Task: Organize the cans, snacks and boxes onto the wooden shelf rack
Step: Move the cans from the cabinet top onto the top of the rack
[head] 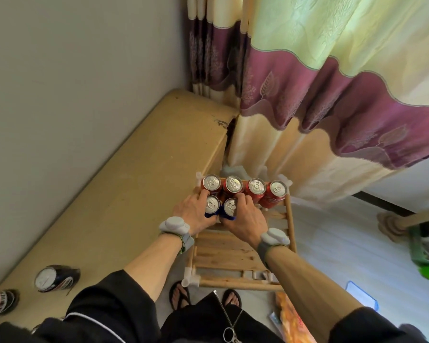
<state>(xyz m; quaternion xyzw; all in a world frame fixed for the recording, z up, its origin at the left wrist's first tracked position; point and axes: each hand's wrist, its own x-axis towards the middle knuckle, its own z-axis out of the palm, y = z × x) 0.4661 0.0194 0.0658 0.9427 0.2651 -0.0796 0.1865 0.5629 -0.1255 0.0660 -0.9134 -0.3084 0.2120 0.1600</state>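
Cans: two blue ones in hand, both upright, lids up, side by side and touching or nearly so. The left blue can (pixel 212 204) is gripped by the left hand (pixel 193 214), fingers curled round its far side. The right blue can (pixel 230 206) is gripped by the right hand (pixel 248 216) in the same way. Both sit at the far-left part of the top tier of the wooden shelf rack (pixel 235 251). I can't tell whether their bases rest on the slats, because the hands cover them.

Directly behind them is a row of red cans (pixel 257 186), four across, upright along the rack's far edge. The nearer slats are bare wood.

Each wrist carries a grey strapped device (pixel 274 237).

Left of the rack is a tan bench (pixel 114 194) against the wall. On its near end are a dark can (pixel 56 278) lying on its side and a second dark can (pixel 1 302) at the frame edge, well apart from the rack.

On the floor by the rack's near-right corner is an orange snack packet (pixel 290 315). Sandalled feet (pixel 180 296) stand just in front of the rack. A cream and purple curtain (pixel 320 100) hangs behind it.
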